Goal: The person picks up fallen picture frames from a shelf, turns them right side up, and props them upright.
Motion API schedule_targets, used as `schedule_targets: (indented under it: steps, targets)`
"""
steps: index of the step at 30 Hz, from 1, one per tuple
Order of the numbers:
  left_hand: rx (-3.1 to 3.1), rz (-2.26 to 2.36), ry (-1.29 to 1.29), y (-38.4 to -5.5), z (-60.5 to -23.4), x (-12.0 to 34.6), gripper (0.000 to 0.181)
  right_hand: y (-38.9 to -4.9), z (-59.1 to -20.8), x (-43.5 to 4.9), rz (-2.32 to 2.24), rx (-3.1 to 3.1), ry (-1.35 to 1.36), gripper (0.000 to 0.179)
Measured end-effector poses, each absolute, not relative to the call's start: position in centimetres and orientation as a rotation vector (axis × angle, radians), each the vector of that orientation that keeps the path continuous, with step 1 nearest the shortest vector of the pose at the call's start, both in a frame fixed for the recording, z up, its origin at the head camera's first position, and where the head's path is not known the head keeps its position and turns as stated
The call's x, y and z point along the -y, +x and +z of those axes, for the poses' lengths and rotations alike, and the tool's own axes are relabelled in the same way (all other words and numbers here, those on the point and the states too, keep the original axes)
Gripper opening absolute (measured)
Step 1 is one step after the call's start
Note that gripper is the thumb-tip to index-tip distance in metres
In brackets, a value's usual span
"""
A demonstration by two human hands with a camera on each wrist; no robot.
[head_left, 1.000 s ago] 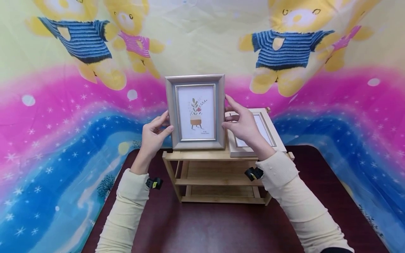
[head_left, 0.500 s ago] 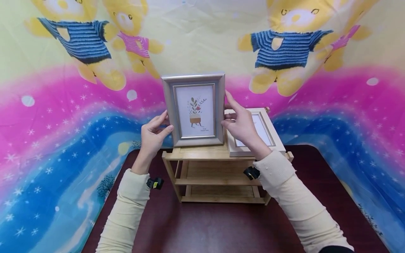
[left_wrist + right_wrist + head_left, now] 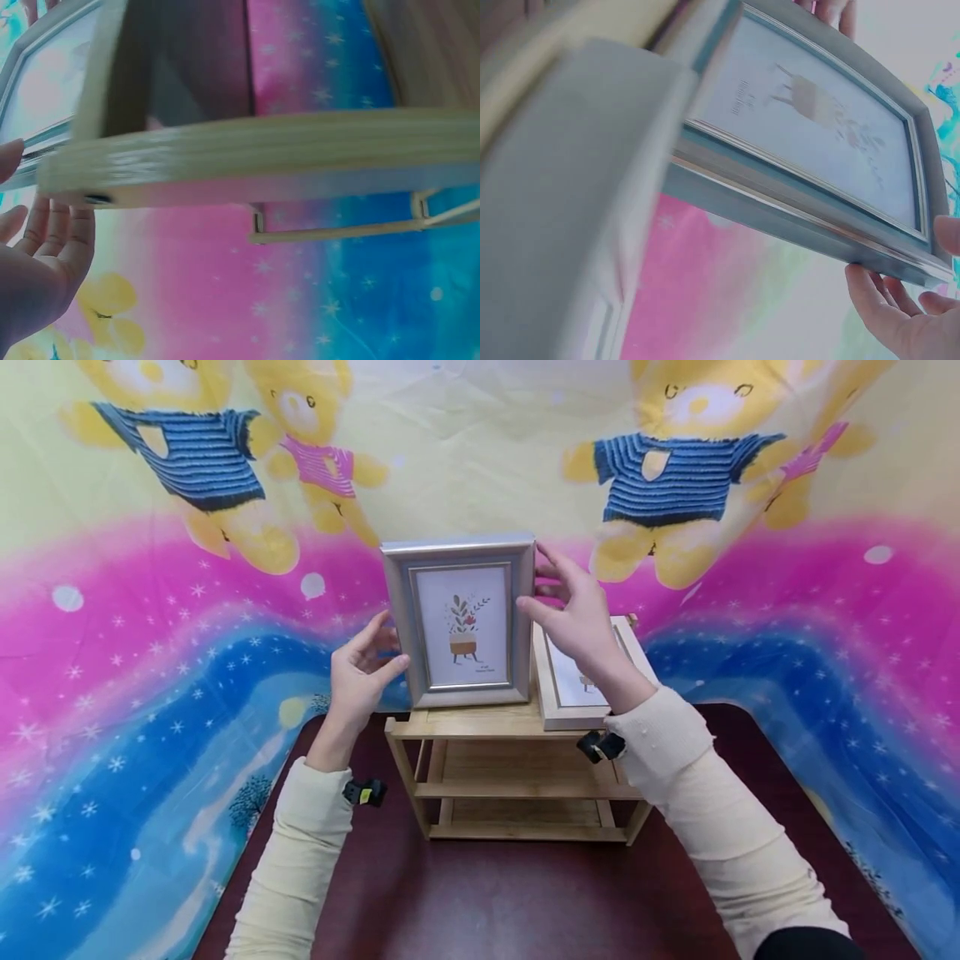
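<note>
A silver-grey picture frame [image 3: 461, 627] with a potted-plant print stands upright on the top shelf of a wooden rack [image 3: 480, 724]. My left hand [image 3: 360, 672] holds its left edge low down, thumb toward the front and fingers round the side. Higher up on the right edge, my right hand [image 3: 576, 610] grips it, thumb on the front and fingertips behind. In the right wrist view, the frame [image 3: 810, 112] shows between that hand [image 3: 904, 319] and the other hand's fingers [image 3: 831, 11]. A cream picture frame [image 3: 573, 718] lies flat beside it, partly hidden by my right hand.
The three-level rack rests on a dark red table [image 3: 495, 893]. Its middle shelf [image 3: 510, 768] and bottom shelf [image 3: 517, 814] lie below the frames. Behind hangs a cloth [image 3: 480, 452] printed with bears. Small black devices [image 3: 366, 792] sit at both wrists.
My right hand has slid up the grey frame's right edge. The frame has shifted slightly back on the shelf and turned a little. My left hand has stayed nearly in place.
</note>
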State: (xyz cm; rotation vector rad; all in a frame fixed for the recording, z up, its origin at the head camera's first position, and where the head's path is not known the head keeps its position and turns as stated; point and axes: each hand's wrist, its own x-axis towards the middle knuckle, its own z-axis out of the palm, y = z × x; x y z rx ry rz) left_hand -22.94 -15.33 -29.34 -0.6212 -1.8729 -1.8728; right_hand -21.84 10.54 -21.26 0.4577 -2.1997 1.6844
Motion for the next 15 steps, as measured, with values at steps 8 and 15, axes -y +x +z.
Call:
schedule_targets:
  steps: [8,15]
  targets:
    - [1.921,-2.012,-0.610,-23.7,-26.6,15.4,0.033,-22.6,-19.5,-10.9,1.866,2.136,0.372,0.049]
    - [1.955,-1.974,-0.646,-23.9,-26.3,15.6,0.019,-22.9,-19.0,-11.1,1.967,2.122,0.370,0.036]
